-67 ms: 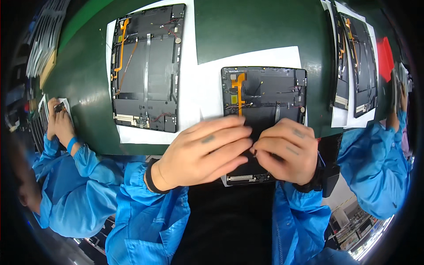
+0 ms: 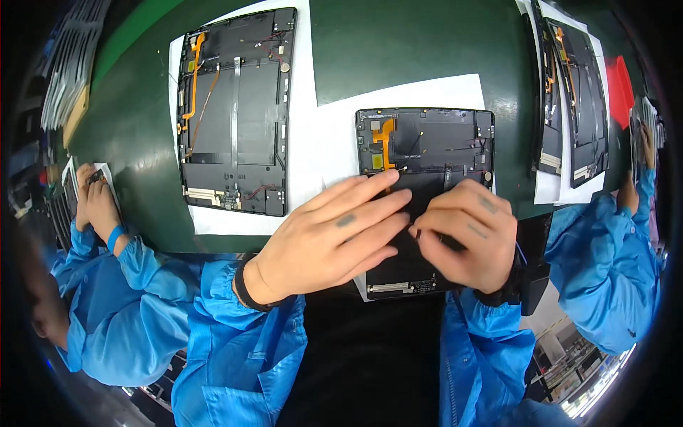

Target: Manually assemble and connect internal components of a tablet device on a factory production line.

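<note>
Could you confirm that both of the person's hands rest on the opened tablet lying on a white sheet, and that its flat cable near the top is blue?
Not quite: the head view shows the flat cable is orange, not blue. The left hand and right hand do rest on the opened tablet, which lies on a white sheet.

Both hands, left hand [image 2: 334,238] and right hand [image 2: 466,235], press on an opened tablet [image 2: 434,149] lying on the green bench [image 2: 398,50].

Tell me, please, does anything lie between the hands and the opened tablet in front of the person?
Nothing visible does. The left hand lies flat on the opened tablet, and the right hand pinches something small directly over it.
</note>
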### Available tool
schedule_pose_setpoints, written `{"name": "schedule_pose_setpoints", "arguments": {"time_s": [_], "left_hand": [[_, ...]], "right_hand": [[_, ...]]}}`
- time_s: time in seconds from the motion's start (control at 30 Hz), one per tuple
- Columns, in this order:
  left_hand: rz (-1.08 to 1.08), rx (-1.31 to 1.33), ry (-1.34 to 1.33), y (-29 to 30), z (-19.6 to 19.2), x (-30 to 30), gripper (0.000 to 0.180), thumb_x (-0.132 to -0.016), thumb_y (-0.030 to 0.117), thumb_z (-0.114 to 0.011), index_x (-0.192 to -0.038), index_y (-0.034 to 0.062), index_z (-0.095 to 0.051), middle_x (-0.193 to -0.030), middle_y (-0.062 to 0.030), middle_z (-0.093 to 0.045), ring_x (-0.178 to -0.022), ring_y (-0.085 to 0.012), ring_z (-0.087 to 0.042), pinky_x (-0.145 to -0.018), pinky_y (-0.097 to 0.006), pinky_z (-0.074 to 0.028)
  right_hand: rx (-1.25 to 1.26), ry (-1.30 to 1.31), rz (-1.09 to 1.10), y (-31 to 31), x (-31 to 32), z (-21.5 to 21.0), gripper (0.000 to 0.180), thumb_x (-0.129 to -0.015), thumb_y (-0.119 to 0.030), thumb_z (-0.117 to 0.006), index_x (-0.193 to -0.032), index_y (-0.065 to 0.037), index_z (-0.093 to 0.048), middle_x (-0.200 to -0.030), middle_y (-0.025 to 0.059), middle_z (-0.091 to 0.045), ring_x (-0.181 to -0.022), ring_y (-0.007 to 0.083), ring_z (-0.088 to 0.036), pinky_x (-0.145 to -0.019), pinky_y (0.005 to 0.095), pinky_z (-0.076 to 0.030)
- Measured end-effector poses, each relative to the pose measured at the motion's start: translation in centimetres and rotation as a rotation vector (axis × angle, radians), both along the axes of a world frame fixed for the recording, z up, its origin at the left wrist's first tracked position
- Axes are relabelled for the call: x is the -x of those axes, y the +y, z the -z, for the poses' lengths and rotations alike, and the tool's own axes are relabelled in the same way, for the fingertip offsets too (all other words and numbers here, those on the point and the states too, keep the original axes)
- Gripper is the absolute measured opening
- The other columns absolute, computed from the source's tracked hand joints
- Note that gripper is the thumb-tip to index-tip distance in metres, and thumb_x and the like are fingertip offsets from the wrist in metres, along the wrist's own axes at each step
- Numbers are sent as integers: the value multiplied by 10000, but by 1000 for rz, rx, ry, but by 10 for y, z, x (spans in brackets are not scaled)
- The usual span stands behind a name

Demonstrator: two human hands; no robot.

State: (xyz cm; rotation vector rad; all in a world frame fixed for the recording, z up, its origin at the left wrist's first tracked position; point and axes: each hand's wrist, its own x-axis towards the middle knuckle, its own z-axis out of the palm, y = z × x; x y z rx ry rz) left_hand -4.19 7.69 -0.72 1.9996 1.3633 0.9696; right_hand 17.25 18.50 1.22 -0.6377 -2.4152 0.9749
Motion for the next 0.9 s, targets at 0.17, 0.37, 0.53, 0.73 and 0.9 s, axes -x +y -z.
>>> {"name": "schedule_pose_setpoints", "arguments": {"time_s": [0.17, 0.37, 0.53, 0.73, 0.9], "left_hand": [[52, 26, 188, -4, 14, 0, 404, -827, 195, -840, -1178, 24, -737, -1389, -143, -662, -1393, -351, -579, -1099, -502, -501], [34, 86, 162, -4, 12, 1, 384, -830, 231, -850, -1156, 53, -751, -1388, -123, -665, -1395, -343, -579, -1182, -524, -430], [46, 108, 132, -4, 14, 2, 359, -821, 239, -858, -1138, 99, -765, -1395, -123, -657, -1397, -344, -575, -1167, -536, -456], [60, 105, 156, -4, 14, 3, 371, -776, 245, -872, -1133, 186, -791, -1397, -123, -651, -1393, -351, -576, -1130, -546, -502], [71, 98, 188, -3, 13, 3, 427, -741, 249, -875, -1158, 199, -801, -1395, -123, -652, -1387, -365, -578, -1097, -557, -529]], "right_hand": [[-61, -51, 86, 13, 0, 11, 243, -681, 5, -817, -896, -84, -744, -889, 31, -697, -781, 242, -680, -663, 358, -538], [-153, -118, 146, 19, 3, 14, 257, -666, -38, -852, -889, -115, -751, -948, 7, -700, -914, 258, -662, -752, 377, -470], [-129, -137, 170, 23, 4, 18, 241, -675, -36, -850, -878, -103, -739, -999, 9, -712, -937, 257, -664, -769, 374, -469], [-126, -163, 191, 24, 6, 20, 224, -689, -28, -845, -872, -90, -734, -1014, 7, -718, -943, 246, -666, -767, 368, -465], [-137, -167, 209, 23, 7, 21, 218, -694, -25, -844, -870, -91, -733, -1011, 2, -716, -928, 232, -659, -750, 363, -451]]}}
